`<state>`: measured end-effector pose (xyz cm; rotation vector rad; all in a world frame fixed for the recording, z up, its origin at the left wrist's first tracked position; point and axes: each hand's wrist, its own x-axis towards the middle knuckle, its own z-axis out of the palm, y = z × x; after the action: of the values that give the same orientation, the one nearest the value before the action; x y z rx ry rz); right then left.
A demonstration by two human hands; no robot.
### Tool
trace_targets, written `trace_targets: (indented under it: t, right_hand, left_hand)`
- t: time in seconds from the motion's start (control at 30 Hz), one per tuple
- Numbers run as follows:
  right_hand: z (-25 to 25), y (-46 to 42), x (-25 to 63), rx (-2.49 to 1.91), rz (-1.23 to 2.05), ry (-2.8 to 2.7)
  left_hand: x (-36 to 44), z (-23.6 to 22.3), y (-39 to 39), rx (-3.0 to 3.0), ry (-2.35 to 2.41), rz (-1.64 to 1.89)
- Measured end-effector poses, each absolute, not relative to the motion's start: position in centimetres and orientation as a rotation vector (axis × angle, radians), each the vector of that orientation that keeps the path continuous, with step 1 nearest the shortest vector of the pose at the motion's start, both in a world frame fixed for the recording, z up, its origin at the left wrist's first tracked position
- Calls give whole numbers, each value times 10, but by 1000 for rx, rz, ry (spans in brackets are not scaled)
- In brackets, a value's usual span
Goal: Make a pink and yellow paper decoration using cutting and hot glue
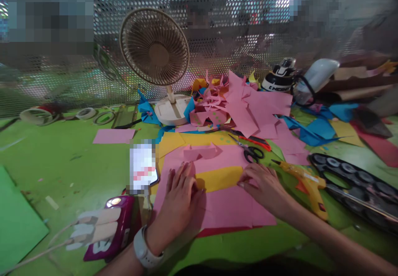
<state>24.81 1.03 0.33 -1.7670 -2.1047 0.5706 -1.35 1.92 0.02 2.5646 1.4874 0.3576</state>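
A yellow paper strip point(220, 179) lies across the pink paper sheets point(230, 209) in front of me. My left hand point(182, 197), with a white watch on its wrist, has its thumb and index finger closed at the strip's left end; its other fingers rest on the pink paper. At the right end, my right hand point(263, 184) pinches the strip between thumb and fingertips. Just beyond the strip sits a small folded pink piece point(200, 151). Black-handled scissors point(253, 153) lie past my right hand, and a yellow glue gun point(306, 180) is to its right.
A desk fan point(160, 54) stands at the back beside a heap of pink paper scraps point(255, 106). Left of my hands are a lit phone point(143, 166) and a purple power strip point(124, 213) with plugs. A black tray point(351, 184) is at the right. Tape rolls point(39, 116) lie far left.
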Motion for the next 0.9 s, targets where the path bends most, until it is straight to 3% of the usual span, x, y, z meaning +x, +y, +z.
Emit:
trace_targets:
  t: [0.37,0.57,0.9]
  right_hand:
    - [6,15,263,-1798,622,-2083]
    - [3,13,262,-1773,589,-2064]
    - [2,12,262,-1765,568,-2074]
  left_hand:
    - [-12,0,19,2711,1507,395]
    - [-1,6,6,2960,825,282]
    - [6,14,2,2742,685,66]
